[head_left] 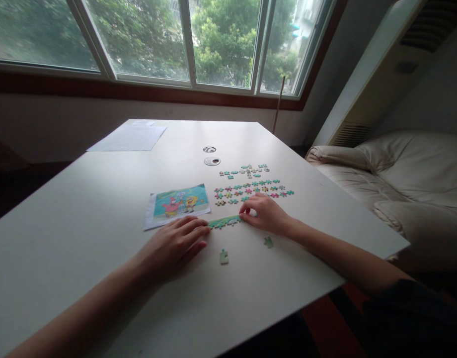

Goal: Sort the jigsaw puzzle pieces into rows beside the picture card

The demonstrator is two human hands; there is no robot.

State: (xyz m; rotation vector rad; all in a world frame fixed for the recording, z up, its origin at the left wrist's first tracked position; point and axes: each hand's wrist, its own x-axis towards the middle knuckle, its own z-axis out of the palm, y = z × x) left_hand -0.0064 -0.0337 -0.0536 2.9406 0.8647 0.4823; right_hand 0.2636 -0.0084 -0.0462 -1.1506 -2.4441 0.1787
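A strip of joined jigsaw pieces (224, 222), green with a straight upper edge, lies on the white table between my hands. My left hand (176, 244) rests flat with its fingers stretched out, fingertips at the strip's left end. At the right end, my right hand (265, 214) pinches thumb and index finger together on a puzzle piece, mostly hidden by the fingertips. Nearer to me lie two loose greenish pieces, one puzzle piece (224, 257) below the strip and another puzzle piece (268, 242) under my right wrist. The picture sheet (159, 209) with cartoon figures lies beyond my left hand.
Several loose puzzle pieces (248, 191) lie in rows beyond my right hand, with more pieces (248, 171) behind them. Two round inserts (212, 161) are set in the table (83, 209). White papers (127, 138) lie far left. A cream sofa (418, 169) stands right.
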